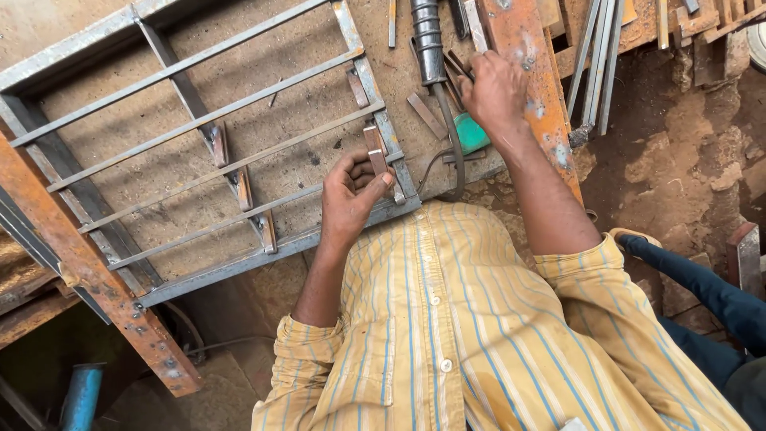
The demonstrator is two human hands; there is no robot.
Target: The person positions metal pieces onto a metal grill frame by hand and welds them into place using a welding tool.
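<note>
yellow striped shirt [447, 319] nearest | left hand [351, 195] pinches short flat metal strip [377, 156], long axis roughly upright, against right rail of window grille [199, 128] | right hand [495, 92] curled over small strips [455, 68]; grip unclear | green pad [472, 134] beside wrist

I work over a worn brown board tabletop [263, 88] in flat daylight. To my right lies lumpy reddish dirt floor [678, 152]. A rusty orange steel beam [88, 279] slants at my left, above a blue pipe [81, 395].
</note>
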